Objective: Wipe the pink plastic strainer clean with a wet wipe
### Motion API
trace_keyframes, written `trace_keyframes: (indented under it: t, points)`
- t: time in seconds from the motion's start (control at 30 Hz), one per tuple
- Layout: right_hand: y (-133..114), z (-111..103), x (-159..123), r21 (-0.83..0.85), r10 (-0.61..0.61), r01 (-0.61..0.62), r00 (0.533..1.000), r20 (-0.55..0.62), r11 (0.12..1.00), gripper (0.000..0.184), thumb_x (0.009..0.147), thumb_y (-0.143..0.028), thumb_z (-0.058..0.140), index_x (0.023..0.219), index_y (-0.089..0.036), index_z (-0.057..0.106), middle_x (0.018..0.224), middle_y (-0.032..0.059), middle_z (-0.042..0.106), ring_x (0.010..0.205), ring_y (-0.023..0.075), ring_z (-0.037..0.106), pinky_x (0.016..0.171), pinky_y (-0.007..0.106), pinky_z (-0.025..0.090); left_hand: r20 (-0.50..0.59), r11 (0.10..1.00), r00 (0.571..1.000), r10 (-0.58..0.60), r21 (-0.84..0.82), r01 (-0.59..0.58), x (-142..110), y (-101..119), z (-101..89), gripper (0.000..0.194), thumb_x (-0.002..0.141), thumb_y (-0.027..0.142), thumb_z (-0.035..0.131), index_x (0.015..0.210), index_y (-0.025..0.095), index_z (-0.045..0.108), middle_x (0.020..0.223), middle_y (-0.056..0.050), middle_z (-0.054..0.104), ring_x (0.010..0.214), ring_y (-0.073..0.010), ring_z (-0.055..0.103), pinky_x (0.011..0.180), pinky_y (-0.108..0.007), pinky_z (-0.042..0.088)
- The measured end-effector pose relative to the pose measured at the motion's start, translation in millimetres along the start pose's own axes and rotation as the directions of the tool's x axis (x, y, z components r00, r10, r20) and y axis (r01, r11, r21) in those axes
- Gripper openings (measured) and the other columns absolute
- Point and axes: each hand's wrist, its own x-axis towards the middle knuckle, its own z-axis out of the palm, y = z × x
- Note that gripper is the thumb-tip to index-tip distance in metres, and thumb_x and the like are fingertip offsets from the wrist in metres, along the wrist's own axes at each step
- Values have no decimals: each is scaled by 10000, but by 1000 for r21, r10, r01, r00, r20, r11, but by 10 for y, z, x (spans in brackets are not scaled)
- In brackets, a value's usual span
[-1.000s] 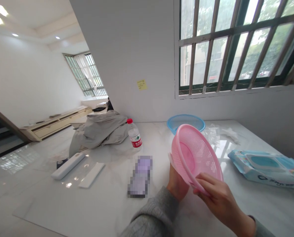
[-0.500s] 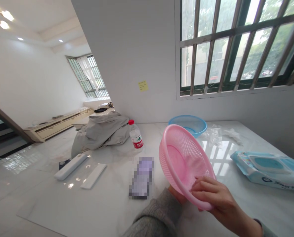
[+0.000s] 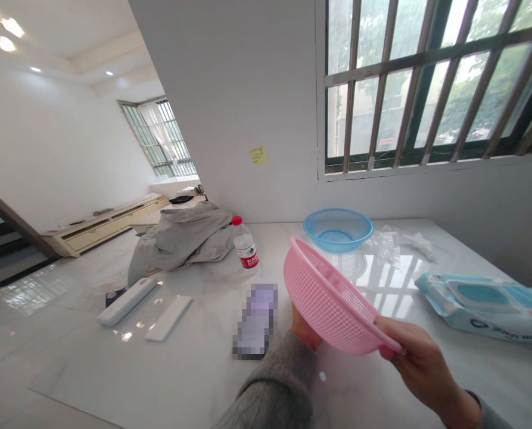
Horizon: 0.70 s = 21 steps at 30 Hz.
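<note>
A pink plastic colander (image 3: pixel 332 304) with mesh walls is held tilted above the table, its outer side towards me and its right end lower. My right hand (image 3: pixel 420 360) grips the rim at the right end, thumb on top and fingers curled beneath. Behind the colander's left underside is my left hand (image 3: pixel 307 330), in a grey sleeve, against the mesh; its fingers are hidden. A blue mesh colander (image 3: pixel 339 229) stands upright on the table behind the pink one.
Left of the hands are a pixelated phone-shaped object (image 3: pixel 255 322), a red-capped bottle (image 3: pixel 246 244), a grey cloth (image 3: pixel 183 238), a long white case (image 3: pixel 128 302) and a flat white strip (image 3: pixel 170 319). A blue wipes pack (image 3: pixel 484 304) and clear plastic (image 3: pixel 386 244) lie right on the white table (image 3: pixel 114 381).
The pink colander has turned so its outer wall shows instead of its inside. My right hand has moved right and slightly down with the rim; more of the blue colander shows.
</note>
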Motion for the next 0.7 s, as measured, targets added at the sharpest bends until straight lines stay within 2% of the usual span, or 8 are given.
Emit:
trace_keyframes:
  t: [0.07,0.17,0.3,0.43,0.53,0.7]
  points:
    - [-8,3,-6,-46,-46,45,999,-8,998,317,1093,-446,553,910,-227,690,693,10,668,572,163,624,550,278,464,0,1000,1000,13,-12,-13,14,33,16,427,910,586,714,1129,222,755,1117,-123,728,1052,-350,700,898,-524,597]
    - [-26,2,-4,-139,-106,100,994,-35,985,240,1092,-394,569,962,-236,694,740,26,726,596,177,674,557,284,489,2,999,999,33,-21,-33,31,71,56,438,865,596,737,1089,221,768,1102,-130,733,1075,-354,695,900,-498,590]
    - [-54,-37,13,-238,-138,117,988,-75,964,134,1061,-302,603,987,-242,697,764,35,764,603,192,714,552,289,515,15,999,999,30,-27,-29,60,87,89,430,880,600,718,1047,206,761,1038,-120,736,1085,-341,691,946,-475,579]
    - [-47,-93,20,-312,-147,102,981,-124,944,76,1017,-257,658,952,-242,696,714,15,750,565,176,712,541,272,523,71,999,997,4,-55,-1,118,63,35,472,914,641,674,1024,188,748,974,-92,731,1023,-297,691,991,-455,559]
    - [-6,-115,4,-378,-165,92,972,-166,921,77,1014,-266,682,947,-238,707,713,11,756,561,166,721,548,256,532,95,998,995,5,-63,1,158,26,-36,505,915,664,682,1048,181,748,974,-69,738,1005,-274,696,1024,-433,541]
    - [86,-72,-46,-429,-170,82,971,-170,900,45,1022,-254,692,1008,-219,716,759,10,762,605,150,725,604,245,548,116,1000,993,-8,19,5,105,-64,-38,671,898,762,660,1205,172,745,1112,-110,777,1175,-337,690,1110,-477,498]
